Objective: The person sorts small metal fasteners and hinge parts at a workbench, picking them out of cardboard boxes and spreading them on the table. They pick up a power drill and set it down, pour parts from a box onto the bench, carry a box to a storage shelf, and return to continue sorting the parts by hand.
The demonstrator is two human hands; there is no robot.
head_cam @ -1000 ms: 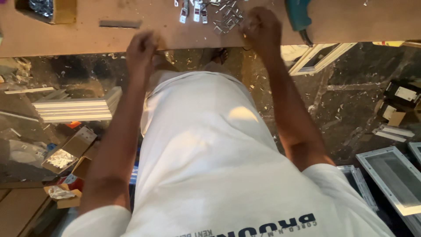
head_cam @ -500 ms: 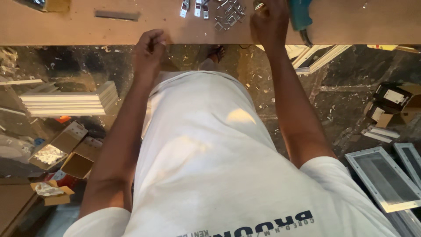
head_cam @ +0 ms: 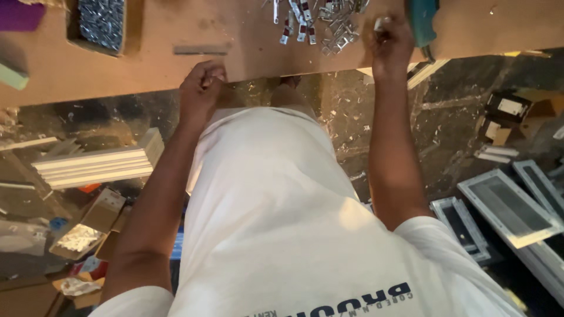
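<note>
My left hand (head_cam: 202, 88) is curled at the front edge of the brown workbench (head_cam: 252, 58), fingers closed; nothing shows inside it. A short grey flat bar (head_cam: 201, 50) lies on the bench just beyond it. My right hand (head_cam: 390, 42) rests on the bench farther right, its fingers pinched on a small pale metal part (head_cam: 379, 23). It is between a pile of small metal clips (head_cam: 329, 23) and a teal power tool (head_cam: 423, 20).
An open box of small metal pieces (head_cam: 103, 23) sits at the bench's back left, near a purple thing (head_cam: 20, 12) and a green block (head_cam: 12, 76). On the floor lie stacked white strips (head_cam: 97, 164), cardboard boxes (head_cam: 88, 226) and framed vent grilles (head_cam: 508, 202).
The view has shifted so that more of the bench shows. My right hand has stayed by the clip pile and the teal tool, and my left hand has stayed at the bench edge.
</note>
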